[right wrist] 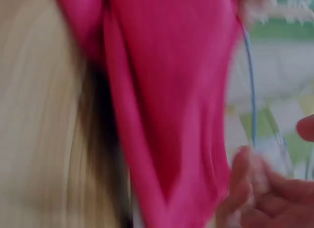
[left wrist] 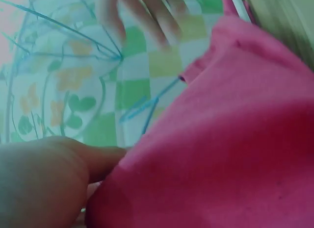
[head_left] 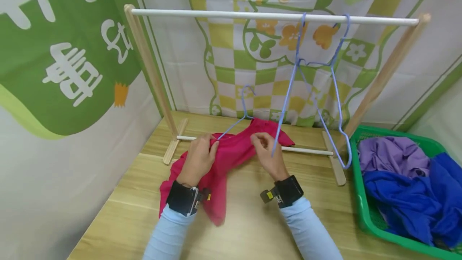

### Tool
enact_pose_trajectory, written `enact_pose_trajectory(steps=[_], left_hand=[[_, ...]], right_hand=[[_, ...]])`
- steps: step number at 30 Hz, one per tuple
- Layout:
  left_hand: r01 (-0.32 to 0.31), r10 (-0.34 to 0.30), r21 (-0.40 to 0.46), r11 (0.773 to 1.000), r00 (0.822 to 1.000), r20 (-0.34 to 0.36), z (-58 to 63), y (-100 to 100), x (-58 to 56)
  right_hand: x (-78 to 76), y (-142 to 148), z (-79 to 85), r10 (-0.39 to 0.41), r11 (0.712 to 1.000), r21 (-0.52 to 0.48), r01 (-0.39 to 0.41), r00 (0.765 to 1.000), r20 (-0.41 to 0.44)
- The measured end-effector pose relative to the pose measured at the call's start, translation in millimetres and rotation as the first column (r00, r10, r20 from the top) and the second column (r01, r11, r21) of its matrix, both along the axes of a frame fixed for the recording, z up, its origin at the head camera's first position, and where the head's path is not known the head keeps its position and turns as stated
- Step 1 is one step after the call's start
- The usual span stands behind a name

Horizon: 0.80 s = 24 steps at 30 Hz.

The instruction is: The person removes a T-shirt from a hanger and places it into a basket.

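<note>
A crimson garment (head_left: pixel 231 155) is held up off the wooden table, part of it draping down toward the front. A blue wire hanger (head_left: pixel 232 126) runs into its neck opening, with the hook standing up behind the cloth. My left hand (head_left: pixel 199 157) pinches the garment's edge at the left end of the hanger's arm. At the right part of the cloth is my right hand (head_left: pixel 270 159), its fingers loosely bent with nothing seen between them. In the left wrist view the right hand's fingers (left wrist: pixel 152 17) are apart from the cloth.
Two blue wire hangers (head_left: pixel 341 103) hang from the white rail (head_left: pixel 231 14) of a wooden-legged rack, one in front of my right hand. A green basket (head_left: pixel 361 196) at the right holds purple cloth (head_left: pixel 393 155) and blue cloth (head_left: pixel 400 200). A patterned curtain stands behind.
</note>
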<state>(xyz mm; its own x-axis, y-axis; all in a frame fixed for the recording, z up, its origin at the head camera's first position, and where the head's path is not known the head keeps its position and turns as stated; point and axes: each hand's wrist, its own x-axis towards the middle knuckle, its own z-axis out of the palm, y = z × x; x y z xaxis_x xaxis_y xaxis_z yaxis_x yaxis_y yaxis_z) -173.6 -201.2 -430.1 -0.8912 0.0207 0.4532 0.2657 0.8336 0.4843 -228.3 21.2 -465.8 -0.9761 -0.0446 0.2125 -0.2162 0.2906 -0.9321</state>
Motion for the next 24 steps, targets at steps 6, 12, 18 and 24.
enact_pose_trajectory(steps=[6,12,18,24], left_hand=[[0.012,-0.012,-0.004,1.0,1.0,-0.001,8.1,27.5,17.4],[-0.035,0.033,-0.066,0.997,0.999,-0.036,24.3,37.8,36.4],[-0.068,0.06,-0.118,0.991,0.996,-0.069,40.2,40.9,53.8],[-0.004,0.004,-0.13,0.991,1.0,0.005,35.4,40.5,46.5]], right_hand=[[-13.8,-43.7,15.2,0.038,0.998,-0.05,-0.033,0.993,0.114],[-32.2,-52.7,40.8,-0.019,0.997,-0.079,0.026,0.995,0.095],[-49.3,-42.0,61.5,-0.033,0.982,-0.182,0.045,0.997,0.066],[-48.3,-35.5,80.6,0.054,0.936,-0.351,-0.017,0.994,0.096]])
